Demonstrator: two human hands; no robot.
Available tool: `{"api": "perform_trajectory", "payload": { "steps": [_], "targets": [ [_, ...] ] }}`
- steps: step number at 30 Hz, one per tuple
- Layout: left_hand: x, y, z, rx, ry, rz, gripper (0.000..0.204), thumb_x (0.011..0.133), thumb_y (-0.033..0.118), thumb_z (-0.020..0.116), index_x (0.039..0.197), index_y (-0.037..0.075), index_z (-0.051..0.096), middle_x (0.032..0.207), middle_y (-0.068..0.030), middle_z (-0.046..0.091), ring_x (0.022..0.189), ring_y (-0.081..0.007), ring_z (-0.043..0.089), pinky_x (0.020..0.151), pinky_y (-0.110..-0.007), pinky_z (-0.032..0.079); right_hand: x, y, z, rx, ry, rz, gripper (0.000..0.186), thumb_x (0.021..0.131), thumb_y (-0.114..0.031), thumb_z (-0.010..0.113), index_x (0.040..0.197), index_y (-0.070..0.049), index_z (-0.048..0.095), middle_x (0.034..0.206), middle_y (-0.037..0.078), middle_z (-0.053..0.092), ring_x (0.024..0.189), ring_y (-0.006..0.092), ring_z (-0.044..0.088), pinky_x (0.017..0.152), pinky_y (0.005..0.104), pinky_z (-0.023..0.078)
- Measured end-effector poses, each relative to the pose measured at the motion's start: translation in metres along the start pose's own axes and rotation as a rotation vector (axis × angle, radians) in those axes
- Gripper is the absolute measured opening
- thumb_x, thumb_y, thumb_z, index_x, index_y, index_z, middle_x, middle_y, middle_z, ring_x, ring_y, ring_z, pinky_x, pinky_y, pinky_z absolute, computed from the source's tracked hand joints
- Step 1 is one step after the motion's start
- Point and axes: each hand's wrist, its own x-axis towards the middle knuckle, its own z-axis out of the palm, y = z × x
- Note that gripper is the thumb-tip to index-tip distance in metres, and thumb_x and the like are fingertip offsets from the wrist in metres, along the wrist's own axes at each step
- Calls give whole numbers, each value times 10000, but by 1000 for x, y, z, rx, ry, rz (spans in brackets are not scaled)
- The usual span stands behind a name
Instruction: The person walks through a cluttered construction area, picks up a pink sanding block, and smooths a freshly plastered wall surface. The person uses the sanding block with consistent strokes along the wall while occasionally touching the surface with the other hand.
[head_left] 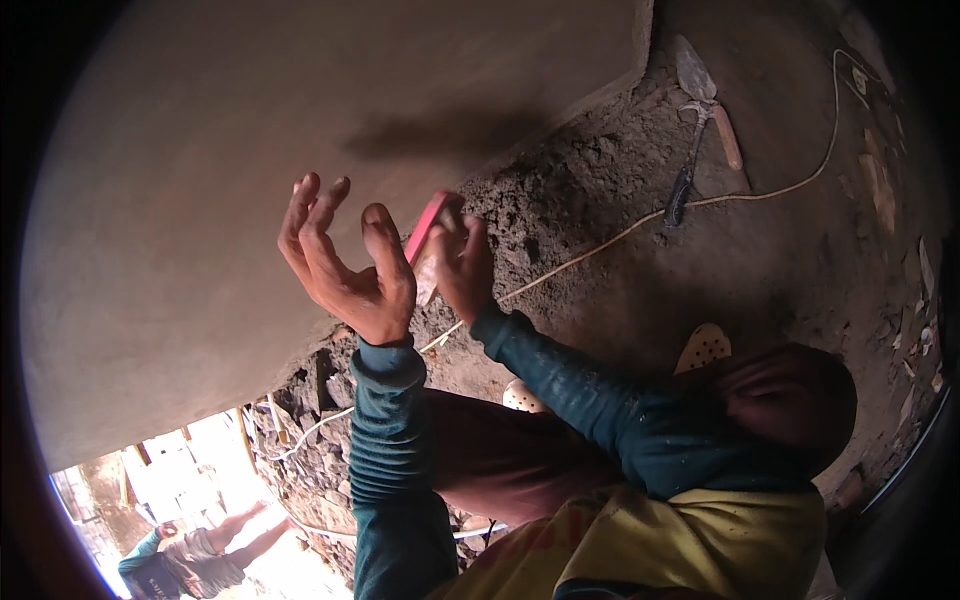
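My left hand [352, 280] is raised in front of the smooth grey wall [200, 200], fingers spread and curled, with nothing in it. Beside it, my right hand [468, 270] is closed on a flat tool with a pinkish-red face [432, 222]. That tool looks like a plastering float, though motion blur and my fingers hide part of it. Behind my right hand, loose dark mortar [545, 215] lies along the wall's foot.
A trowel [695, 72] and a black-handled hammer [682, 190] lie on the ground at the upper right. A pale cord [610, 240] crosses the floor. My perforated shoes [706, 346] show below. Rubble [330, 375] borders the wall; another person [190, 560] is at lower left.
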Motion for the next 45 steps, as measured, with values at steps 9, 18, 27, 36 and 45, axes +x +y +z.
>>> {"api": "perform_trajectory", "payload": {
  "steps": [9, 18, 27, 36, 45],
  "targets": [
    [-9, -5, -11, -263, -360, -497, 290, 1040, 244, 730, 1193, -2, 732, 1118, -135, 770, 981, -212, 749, 830, -335, 606, 148, -27, -167, 611, 510, -107, 418, 1070, -256, 644, 1422, -37, 583, 1273, 100, 689, 1091, 231, 696, 948, 394, 581],
    [-16, -11, 10, -322, -816, -490, 339, 1055, 296, 716, 1240, 12, 738, 1103, -131, 784, 962, -212, 767, 834, -366, 620, 116, 28, -190, 1409, -411, 55, 478, 1130, -373, 465, 1430, -33, 617, 1325, 140, 702, 1168, 297, 710, 1013, 450, 594],
    [-27, -30, 11, -294, -1038, -431, 313, 1016, 243, 737, 1237, 22, 735, 1159, -194, 775, 1051, -309, 779, 894, -424, 615, 89, 55, -167, 585, -80, 27, 428, 1085, -283, 546, 1393, -1, 639, 1367, 143, 666, 1246, 272, 642, 1067, 417, 515],
    [-42, -70, -20, -235, -990, -469, 261, 1028, 193, 684, 1223, 30, 744, 1103, -178, 805, 1029, -323, 787, 894, -419, 607, 88, -28, -97, 17, 344, -284, 580, 1022, -268, 655, 1496, 21, 484, 1461, 264, 589, 1349, 419, 585, 1138, 494, 461],
    [-18, -52, -65, -119, -548, -596, 258, 1083, 116, 588, 1272, 48, 750, 1092, -93, 797, 940, -161, 747, 834, -305, 588, 96, -34, -40, -19, 425, -536, 557, 1002, -262, 701, 1428, 39, 506, 1310, 211, 650, 1163, 331, 670, 1013, 463, 539]
  ]
}}
